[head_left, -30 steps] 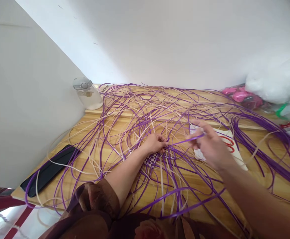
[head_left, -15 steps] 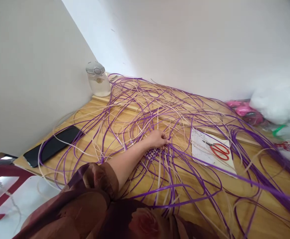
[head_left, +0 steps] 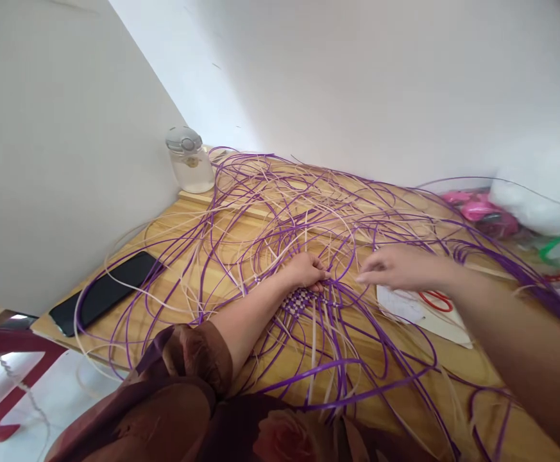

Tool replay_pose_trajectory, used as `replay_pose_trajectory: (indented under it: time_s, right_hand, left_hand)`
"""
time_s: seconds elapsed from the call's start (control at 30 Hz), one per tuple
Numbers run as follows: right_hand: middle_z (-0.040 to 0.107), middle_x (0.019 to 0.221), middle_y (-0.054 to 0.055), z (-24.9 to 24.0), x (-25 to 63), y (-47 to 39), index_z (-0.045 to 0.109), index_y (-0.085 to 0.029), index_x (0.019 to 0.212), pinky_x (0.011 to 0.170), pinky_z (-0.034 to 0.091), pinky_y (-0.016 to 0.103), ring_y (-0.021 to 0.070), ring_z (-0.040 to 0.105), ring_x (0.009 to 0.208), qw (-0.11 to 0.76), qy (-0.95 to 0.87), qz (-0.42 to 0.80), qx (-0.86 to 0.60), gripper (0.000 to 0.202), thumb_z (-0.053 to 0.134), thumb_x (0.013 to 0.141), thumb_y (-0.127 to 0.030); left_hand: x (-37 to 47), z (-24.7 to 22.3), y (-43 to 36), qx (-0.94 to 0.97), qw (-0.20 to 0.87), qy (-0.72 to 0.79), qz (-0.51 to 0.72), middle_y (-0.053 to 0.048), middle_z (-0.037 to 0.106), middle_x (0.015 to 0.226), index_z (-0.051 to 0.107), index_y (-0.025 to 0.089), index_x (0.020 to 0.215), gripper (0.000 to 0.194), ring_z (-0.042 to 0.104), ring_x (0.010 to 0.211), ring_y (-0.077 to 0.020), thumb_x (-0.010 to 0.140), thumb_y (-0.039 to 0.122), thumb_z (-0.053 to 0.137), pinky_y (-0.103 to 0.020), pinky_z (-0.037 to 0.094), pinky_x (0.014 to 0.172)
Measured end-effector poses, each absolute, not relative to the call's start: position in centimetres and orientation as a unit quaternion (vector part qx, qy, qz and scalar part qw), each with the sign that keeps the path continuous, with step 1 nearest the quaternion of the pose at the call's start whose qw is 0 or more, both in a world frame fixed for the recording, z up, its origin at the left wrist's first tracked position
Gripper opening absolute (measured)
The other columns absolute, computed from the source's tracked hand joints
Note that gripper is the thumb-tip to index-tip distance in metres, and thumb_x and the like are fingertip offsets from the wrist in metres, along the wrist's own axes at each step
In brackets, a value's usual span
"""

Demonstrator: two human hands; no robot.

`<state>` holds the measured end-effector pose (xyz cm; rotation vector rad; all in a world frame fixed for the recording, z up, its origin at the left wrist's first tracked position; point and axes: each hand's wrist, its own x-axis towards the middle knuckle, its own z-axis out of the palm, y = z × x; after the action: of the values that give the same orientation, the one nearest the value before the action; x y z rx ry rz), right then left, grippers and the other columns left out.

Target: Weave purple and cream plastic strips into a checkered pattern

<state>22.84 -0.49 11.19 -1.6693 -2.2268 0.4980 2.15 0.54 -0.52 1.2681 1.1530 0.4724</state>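
A small purple-and-cream checked woven piece (head_left: 297, 301) lies flat on the wooden table, its long loose strips fanning out on all sides. My left hand (head_left: 308, 269) is closed in a pinch at its upper right edge, where strips cross; the exact strips under the fingertips are hidden. To the right, my right hand (head_left: 389, 267) hovers above the table, slightly blurred, fingers loosely bent and apart, with no strip visibly gripped. Between the two hands a purple strip (head_left: 354, 247) rises in a loop.
Beneath my right forearm are white paper (head_left: 399, 306) and red-handled scissors (head_left: 437, 301), partly covered. A black phone (head_left: 109, 292) lies at left under some strips. A lidded clear jar (head_left: 190, 160) stands in the back corner. Pink and white plastic bags (head_left: 479, 208) sit at right.
My right hand has come into view from the right, over the paper and scissors. The purple strip stretched out to the right is no longer taut there. My left hand keeps its pinch.
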Motion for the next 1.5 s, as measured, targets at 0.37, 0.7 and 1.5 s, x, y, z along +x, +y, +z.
replay_pose_trajectory:
  time_s: [0.37,0.7,1.5]
  right_hand:
    - [0.065,0.059,0.002,2.9,18.4,-3.9,0.055,-0.017,0.081,0.037,0.039,0.017,0.01,0.053,0.042,0.319,-0.528,0.518,-0.593,0.029,0.071,0.072,-0.039]
    - [0.068,0.061,0.004,3.2,18.4,-4.0,0.052,-0.016,0.079,0.043,0.049,0.017,0.0124,0.063,0.049,0.349,-0.497,0.524,-0.597,0.017,0.067,0.08,-0.024]
    - [0.069,0.068,0.005,3.1,17.3,-4.9,0.056,-0.014,0.082,0.051,0.056,0.016,0.0151,0.071,0.063,0.408,-0.308,0.644,-0.569,0.011,0.061,0.085,-0.005]
  left_hand:
    - [2.1,-0.1,0.5,0.517,0.669,0.488,0.217,0.0,0.062,0.048,0.061,0.013,0.07,0.011,0.06,0.045,-0.0097,0.08,0.011,0.065,-0.018,0.049,0.049]
    - [2.3,-0.3,0.5,0.52,0.66,0.496,0.218,0.0,0.062,0.048,0.06,0.012,0.07,0.013,0.059,0.043,-0.009,0.08,0.013,0.066,-0.017,0.048,0.046]
    - [2.5,-0.9,0.4,0.563,0.613,0.51,0.22,0.001,0.061,0.05,0.06,0.014,0.071,0.011,0.058,0.044,-0.0097,0.081,0.017,0.064,-0.018,0.046,0.044]
